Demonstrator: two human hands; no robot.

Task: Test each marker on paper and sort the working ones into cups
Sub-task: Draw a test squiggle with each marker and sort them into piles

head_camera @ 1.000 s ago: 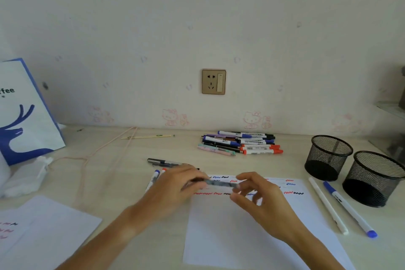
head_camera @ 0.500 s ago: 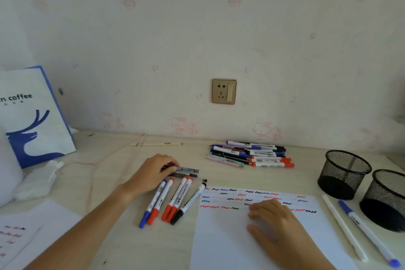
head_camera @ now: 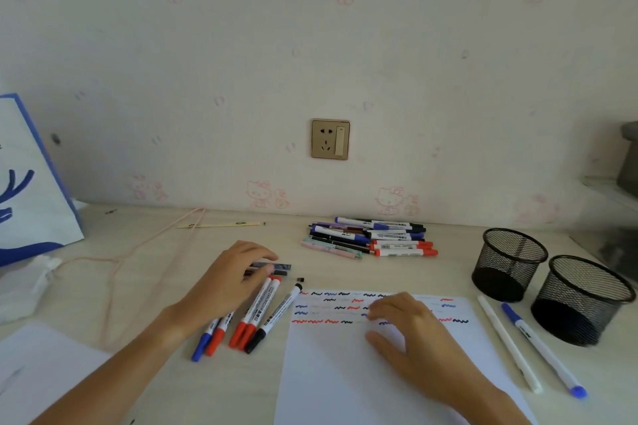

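Observation:
My left hand (head_camera: 234,281) lies over a row of capped markers (head_camera: 262,314), blue, red and black, left of the paper. Its fingertips touch a dark grey pen (head_camera: 276,267) that lies on the desk at the top of that row. My right hand (head_camera: 414,338) rests on the white paper (head_camera: 345,379), fingers loosely bent and holding nothing, just below rows of red, blue and black squiggles. A pile of several markers (head_camera: 373,238) lies near the wall. Two black mesh cups (head_camera: 511,262) (head_camera: 583,300) stand at the right, with nothing visible inside them.
A white pen (head_camera: 507,345) and a blue-capped pen (head_camera: 542,350) lie between the paper and the cups. A blue-and-white bag (head_camera: 31,183), a white pouch (head_camera: 20,286) and a pink cord (head_camera: 138,252) are at the left. Another sheet (head_camera: 41,373) lies bottom left.
One second ago both hands held the grey pen over the paper. My left hand carried it left to the marker row, and my right hand dropped onto the paper.

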